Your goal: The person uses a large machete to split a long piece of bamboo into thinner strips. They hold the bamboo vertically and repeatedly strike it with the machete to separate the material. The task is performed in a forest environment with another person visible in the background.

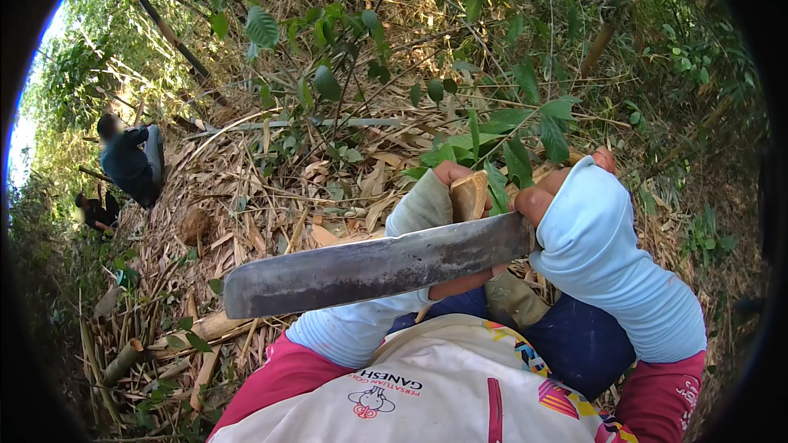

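Note:
A machete [377, 271] with a broad, dark-stained blade lies across the view in front of me, its squared tip pointing left. My right hand [538, 201] is closed at the blade's right end, where the grip is mostly covered by fingers and a light blue sleeve. Behind the blade, my left hand [450, 172] grips a piece of wood [469, 197] with a pale cut end. Greyish cloth [420, 205] shows beside that hand's fingers. Blade and wood overlap in view; whether they touch I cannot tell. The wood's lower part is hidden behind the blade.
Green leaves [517, 135] on thin stems hang just beyond my hands. Dry bamboo leaves and chips [328, 172] cover the slope. Cut bamboo pieces [123, 361] lie at lower left. One person [127, 156] crouches at far left, with another person [98, 212] nearby.

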{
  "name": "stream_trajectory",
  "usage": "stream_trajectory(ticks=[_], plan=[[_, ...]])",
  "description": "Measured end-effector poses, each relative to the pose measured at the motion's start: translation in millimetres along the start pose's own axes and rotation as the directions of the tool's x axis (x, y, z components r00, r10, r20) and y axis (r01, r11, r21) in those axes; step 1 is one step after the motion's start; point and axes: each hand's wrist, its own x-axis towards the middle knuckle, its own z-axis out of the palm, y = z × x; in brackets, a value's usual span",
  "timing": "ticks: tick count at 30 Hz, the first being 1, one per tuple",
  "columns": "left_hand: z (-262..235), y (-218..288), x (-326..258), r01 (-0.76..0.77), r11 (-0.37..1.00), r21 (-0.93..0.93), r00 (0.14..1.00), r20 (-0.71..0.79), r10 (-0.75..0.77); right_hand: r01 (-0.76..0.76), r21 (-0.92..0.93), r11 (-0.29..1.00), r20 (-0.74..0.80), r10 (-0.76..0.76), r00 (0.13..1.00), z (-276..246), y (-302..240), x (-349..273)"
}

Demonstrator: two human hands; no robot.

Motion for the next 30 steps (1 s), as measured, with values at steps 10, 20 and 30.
stream_trajectory(ticks=[10,20,30], plan=[[-14.0,6.1,-2.6,-0.182,0.905,0.385,0.983,0.086,0.161,0.092,-0.049,0.995,-0.150,-0.099,0.984,2.2,-7.5,6.7],[-15.0,-6.5,-9.5,-0.254,0.918,0.304,0.967,0.102,0.233,0.073,-0.123,0.990,-0.102,-0.086,0.991,-0.1,-13.1,7.6],[-2.1,0.3,-8.8,0.000,0.999,-0.052,0.989,0.146,0.008,0.001,-0.140,0.990,-0.108,-0.017,0.994,6.3,-10.0,4.1]])
